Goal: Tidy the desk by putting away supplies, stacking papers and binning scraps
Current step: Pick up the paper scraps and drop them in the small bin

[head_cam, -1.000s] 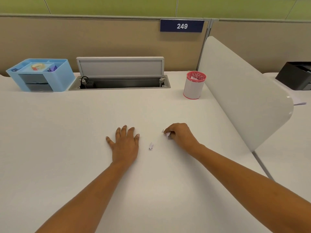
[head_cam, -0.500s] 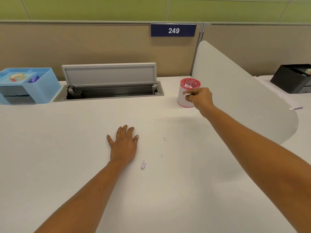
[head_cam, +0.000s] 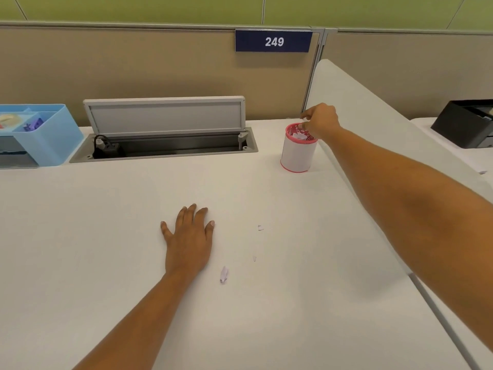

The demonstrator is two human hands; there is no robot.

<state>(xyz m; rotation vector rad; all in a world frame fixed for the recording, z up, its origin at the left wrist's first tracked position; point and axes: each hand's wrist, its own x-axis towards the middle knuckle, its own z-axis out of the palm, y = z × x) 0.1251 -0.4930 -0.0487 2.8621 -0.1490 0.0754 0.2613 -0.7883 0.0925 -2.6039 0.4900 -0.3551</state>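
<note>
A small white bin with a pink rim (head_cam: 297, 153) stands at the back right of the white desk (head_cam: 106, 236), with white paper scraps inside it. My right hand (head_cam: 320, 120) hovers just over its rim, fingertips pointing down and spread, nothing visible between them. My left hand (head_cam: 188, 244) lies flat, palm down, mid-desk. Three paper scraps lie to its right: a crumpled one (head_cam: 224, 274), a tiny one (head_cam: 254, 258) and a small one farther back (head_cam: 260, 227).
A blue desk organiser (head_cam: 48, 140) holding supplies stands at the back left. An open cable trough (head_cam: 165, 149) with a raised lid (head_cam: 165, 113) runs along the back. A white curved divider (head_cam: 360, 108) borders the right side; a black tray (head_cam: 464, 126) sits beyond it.
My right hand picked a scrap off the desk, carried it back to the bin and now sits above the rim with fingers spread. My left hand stayed flat.
</note>
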